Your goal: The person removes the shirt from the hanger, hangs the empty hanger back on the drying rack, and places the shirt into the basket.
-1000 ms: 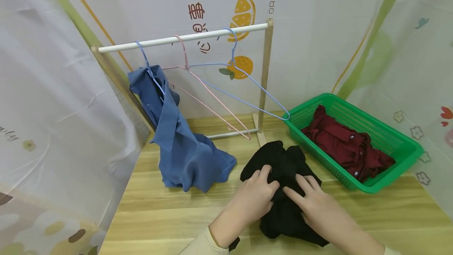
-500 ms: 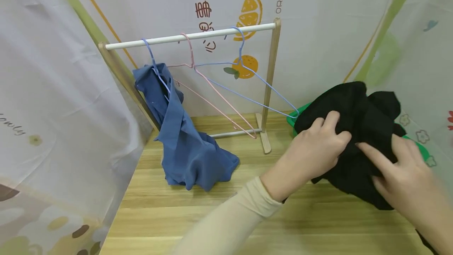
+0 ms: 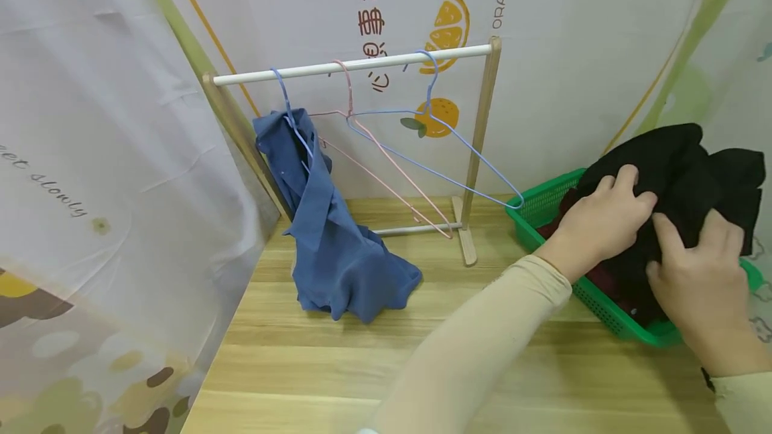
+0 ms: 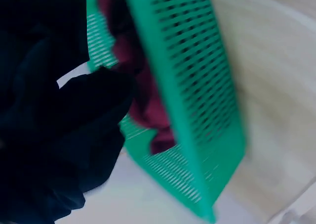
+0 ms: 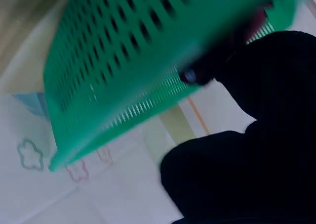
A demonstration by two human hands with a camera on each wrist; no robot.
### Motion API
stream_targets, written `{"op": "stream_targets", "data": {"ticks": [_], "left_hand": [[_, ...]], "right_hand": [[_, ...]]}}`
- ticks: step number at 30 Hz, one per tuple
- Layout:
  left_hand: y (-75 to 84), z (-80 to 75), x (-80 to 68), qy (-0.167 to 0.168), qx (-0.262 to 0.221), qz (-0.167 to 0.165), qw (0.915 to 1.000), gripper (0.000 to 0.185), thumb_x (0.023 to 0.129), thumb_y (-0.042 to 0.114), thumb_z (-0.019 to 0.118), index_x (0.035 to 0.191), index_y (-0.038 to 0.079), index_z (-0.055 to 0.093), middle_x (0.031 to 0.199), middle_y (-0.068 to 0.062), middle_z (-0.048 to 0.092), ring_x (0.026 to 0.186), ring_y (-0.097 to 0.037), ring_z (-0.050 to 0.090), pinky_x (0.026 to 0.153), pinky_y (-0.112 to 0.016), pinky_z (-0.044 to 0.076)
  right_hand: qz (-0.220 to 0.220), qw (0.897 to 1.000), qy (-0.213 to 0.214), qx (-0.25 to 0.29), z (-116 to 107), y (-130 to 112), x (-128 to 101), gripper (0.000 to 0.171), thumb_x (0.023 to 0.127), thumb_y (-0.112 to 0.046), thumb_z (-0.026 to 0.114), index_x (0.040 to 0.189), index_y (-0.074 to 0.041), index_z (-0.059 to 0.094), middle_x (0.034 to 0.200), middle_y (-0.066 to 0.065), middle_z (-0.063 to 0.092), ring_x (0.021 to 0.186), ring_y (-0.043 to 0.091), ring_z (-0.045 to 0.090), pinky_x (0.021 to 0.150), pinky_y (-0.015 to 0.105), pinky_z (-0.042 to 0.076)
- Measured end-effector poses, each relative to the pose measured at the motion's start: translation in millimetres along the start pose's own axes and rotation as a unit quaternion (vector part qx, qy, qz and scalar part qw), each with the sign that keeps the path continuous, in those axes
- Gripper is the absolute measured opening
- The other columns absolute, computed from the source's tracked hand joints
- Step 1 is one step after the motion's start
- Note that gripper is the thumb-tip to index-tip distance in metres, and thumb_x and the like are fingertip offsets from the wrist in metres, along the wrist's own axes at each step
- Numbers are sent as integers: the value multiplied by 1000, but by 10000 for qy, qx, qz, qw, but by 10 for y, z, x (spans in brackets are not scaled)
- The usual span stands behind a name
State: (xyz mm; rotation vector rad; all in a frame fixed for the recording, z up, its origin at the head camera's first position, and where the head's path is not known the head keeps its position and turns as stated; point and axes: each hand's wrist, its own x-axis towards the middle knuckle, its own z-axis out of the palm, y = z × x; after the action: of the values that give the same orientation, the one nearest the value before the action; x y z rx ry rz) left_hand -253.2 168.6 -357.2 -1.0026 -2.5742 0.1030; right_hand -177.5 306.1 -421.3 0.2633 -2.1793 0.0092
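Note:
Both hands hold a folded black garment (image 3: pixel 669 159) over the green basket (image 3: pixel 594 300) at the right of the head view. My left hand (image 3: pixel 603 216) grips its near left side with bent fingers. On its near right side, my right hand (image 3: pixel 702 273) pinches the cloth between thumb and fingers. Beneath it lies a dark red buttoned garment (image 3: pixel 606 283), partly hidden by the black cloth. In the left wrist view the black garment (image 4: pixel 54 120) hangs beside the basket wall (image 4: pixel 192 61). The right wrist view shows the dark cloth (image 5: pixel 247 169) close to the basket's rim.
A rack with a white rail (image 3: pixel 386 62) stands at the back of the wooden table (image 3: pixel 338 367). From it hang a blue garment (image 3: pixel 344 240) on a blue hanger, a bare pink hanger (image 3: pixel 398 163) and a bare blue hanger (image 3: pixel 476 153), whose end overlaps the basket's corner.
Both hands have lifted the black garment from the table and carried it right, over the green basket. In the last half second it has moved farther right, uncovering the basket's left part.

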Motion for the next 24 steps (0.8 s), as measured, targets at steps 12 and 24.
{"op": "stream_targets", "data": {"ticks": [12,24], "left_hand": [[4,752,-212,-2023,-229,-942,9745,90,103,64,56,164,58,-10,179,16,-15,169,-14,-1,131,-61,22],[-136,984,-451,-2529,-465,-1011,9611,72,103,78,13,168,50,10,177,16,20,167,-14,15,132,-59,23]], "right_hand": [[953,8587,-4920,1071,243,166,-75,87,107,-46,60,156,20,28,142,63,26,120,84,37,95,87,39],[720,8162,-5591,1265,336,53,-141,95,107,-67,46,151,17,41,142,65,25,121,84,40,87,83,47]]}}
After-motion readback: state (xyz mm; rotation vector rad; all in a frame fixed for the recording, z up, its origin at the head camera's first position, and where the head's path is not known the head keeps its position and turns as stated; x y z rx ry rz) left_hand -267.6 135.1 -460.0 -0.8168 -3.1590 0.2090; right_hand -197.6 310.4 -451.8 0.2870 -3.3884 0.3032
